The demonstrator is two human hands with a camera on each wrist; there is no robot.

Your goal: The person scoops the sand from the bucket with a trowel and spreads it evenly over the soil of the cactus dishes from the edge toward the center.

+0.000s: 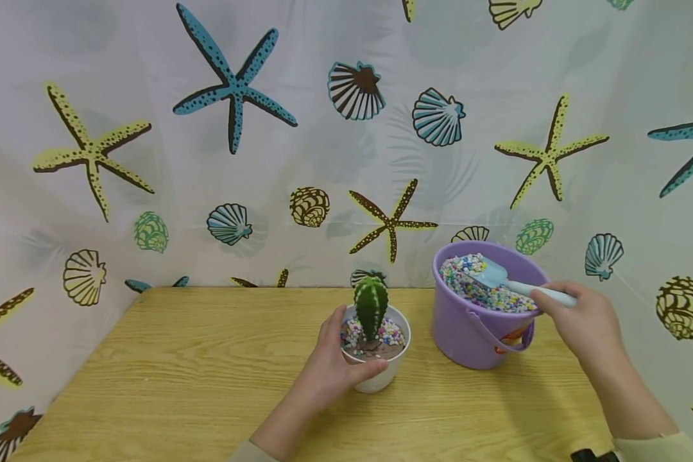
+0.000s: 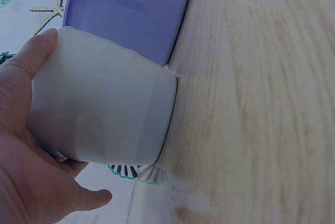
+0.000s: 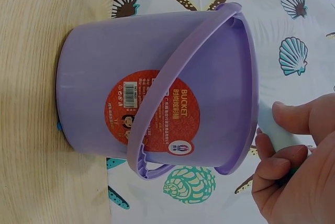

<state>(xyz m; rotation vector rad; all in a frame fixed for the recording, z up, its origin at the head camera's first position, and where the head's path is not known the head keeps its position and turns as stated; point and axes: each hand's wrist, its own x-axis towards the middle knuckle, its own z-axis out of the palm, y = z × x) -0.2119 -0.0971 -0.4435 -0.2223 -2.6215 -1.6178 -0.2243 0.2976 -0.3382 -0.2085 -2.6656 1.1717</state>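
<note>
A green cactus point(image 1: 371, 309) stands upright in a white pot point(image 1: 375, 380) on the table, with brown soil and pastel beads around its base. My left hand point(image 1: 329, 366) grips the pot by its near left side, thumb across the front just under the rim. To the right stands a purple bucket point(image 1: 468, 337) holding many small pastel beads point(image 1: 468, 289). In my right hand point(image 1: 589, 324) is the handle of a light blue toy shovel point(image 1: 493, 274), its blade lying among the beads. In the right wrist view the bucket wall hides the blade.
The wooden table point(image 1: 208, 359) runs back to a white curtain point(image 1: 300, 154) printed with starfish and shells. The bucket's handle point(image 1: 496, 340) hangs down its front, over a red label point(image 3: 157, 114). A dark object point(image 1: 595, 455) shows at the bottom right edge.
</note>
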